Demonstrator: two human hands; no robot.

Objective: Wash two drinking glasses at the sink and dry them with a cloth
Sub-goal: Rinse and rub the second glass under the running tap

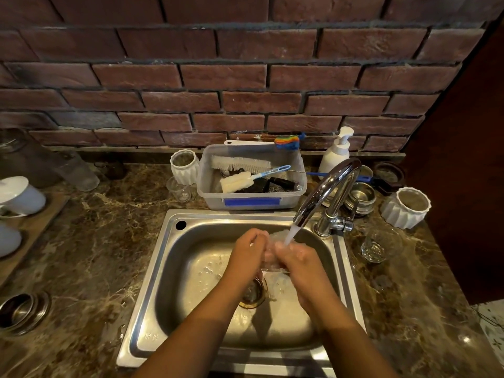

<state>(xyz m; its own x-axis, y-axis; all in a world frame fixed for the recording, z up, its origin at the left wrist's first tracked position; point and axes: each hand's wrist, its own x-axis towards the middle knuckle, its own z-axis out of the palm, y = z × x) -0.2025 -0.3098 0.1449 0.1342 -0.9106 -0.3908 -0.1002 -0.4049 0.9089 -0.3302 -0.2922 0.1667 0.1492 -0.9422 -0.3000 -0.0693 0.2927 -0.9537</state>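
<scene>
over the sink (163, 268), the left hand (246, 252) and right hand (296, 259) both grip one glass (270, 255) under the tap's (327, 192) stream — a second glass (377, 248) stands on the counter, right.

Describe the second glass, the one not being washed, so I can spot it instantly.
Start at the chrome tap at the sink's back right corner. Just right of its base, on the marble counter, stands a clear glass. Unlike the ribbed white pot behind it, it is transparent and low.
</scene>
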